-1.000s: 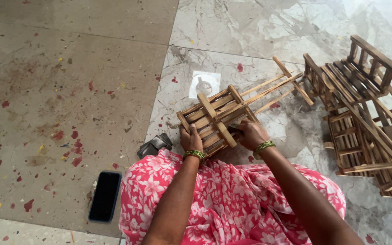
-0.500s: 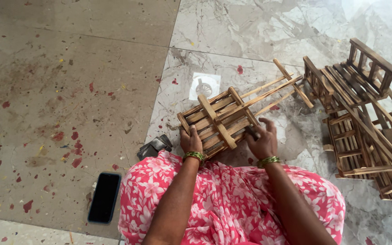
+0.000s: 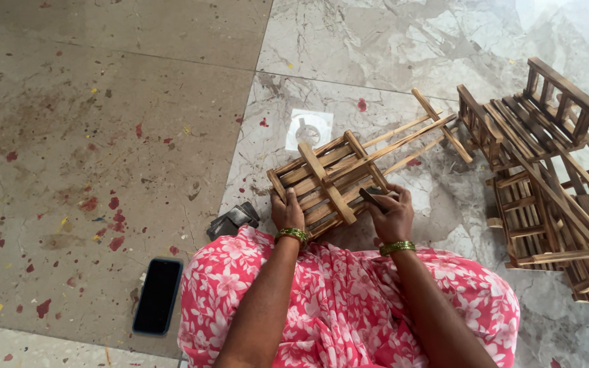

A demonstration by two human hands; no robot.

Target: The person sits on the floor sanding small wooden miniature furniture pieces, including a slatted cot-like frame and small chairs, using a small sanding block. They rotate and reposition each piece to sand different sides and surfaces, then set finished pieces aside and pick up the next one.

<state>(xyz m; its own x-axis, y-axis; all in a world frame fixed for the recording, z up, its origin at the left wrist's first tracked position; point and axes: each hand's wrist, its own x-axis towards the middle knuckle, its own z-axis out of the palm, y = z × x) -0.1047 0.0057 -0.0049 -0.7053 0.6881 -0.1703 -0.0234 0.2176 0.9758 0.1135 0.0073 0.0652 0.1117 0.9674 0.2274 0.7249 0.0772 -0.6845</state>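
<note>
A small wooden slatted cart frame with long shaft sticks lies on the marble floor in front of my knees. My left hand grips its near left corner and holds it steady. My right hand rests against the frame's right side and pinches a small dark flat piece between the fingers. Both wrists wear green bangles. My lap is covered by pink floral cloth.
A pile of similar wooden slatted frames lies at the right. A black phone lies on the floor at my left. A dark folded object sits by my left knee. A small square floor drain is beyond the frame.
My right hand has shifted right along the frame and turned, now showing the dark piece in its fingers. The frame has tilted slightly. My left hand has stayed in place.
</note>
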